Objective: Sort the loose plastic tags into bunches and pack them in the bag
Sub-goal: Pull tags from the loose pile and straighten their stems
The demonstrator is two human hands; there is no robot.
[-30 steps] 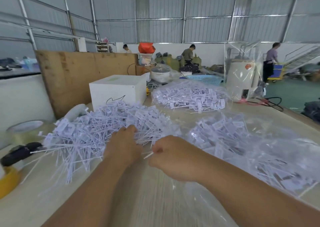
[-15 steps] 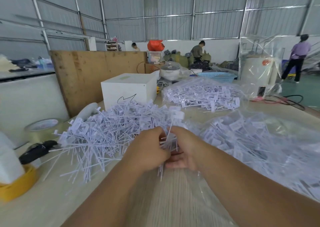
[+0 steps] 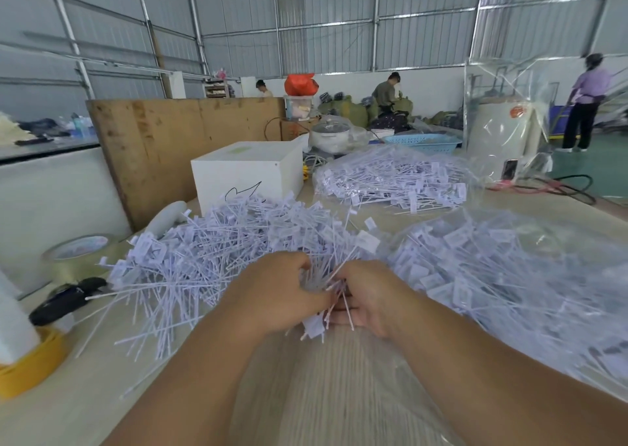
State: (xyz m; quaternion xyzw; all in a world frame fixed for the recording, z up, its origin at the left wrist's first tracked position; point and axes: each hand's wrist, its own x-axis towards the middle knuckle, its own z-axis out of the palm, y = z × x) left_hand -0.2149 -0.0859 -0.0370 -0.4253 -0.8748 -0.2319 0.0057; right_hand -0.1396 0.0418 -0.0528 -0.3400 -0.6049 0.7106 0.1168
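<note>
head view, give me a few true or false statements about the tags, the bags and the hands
1. Both hands, left hand and right hand, grip one bunch of tags. True.
2. The loose tags lie inside the white box. False: they are heaped on the table in front of it.
3. The bag of tags beside the box is clear plastic. True.
4. The tape roll sits on the box. False: it sits on the table, far left.

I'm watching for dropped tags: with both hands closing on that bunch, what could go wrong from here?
The bunch between the left hand and right hand sticks out at uneven angles, so some tags may slip from the grip. Its ends tangle with the loose pile, so lifting could drag extras along. Stray tags may slide under the bag.
</note>
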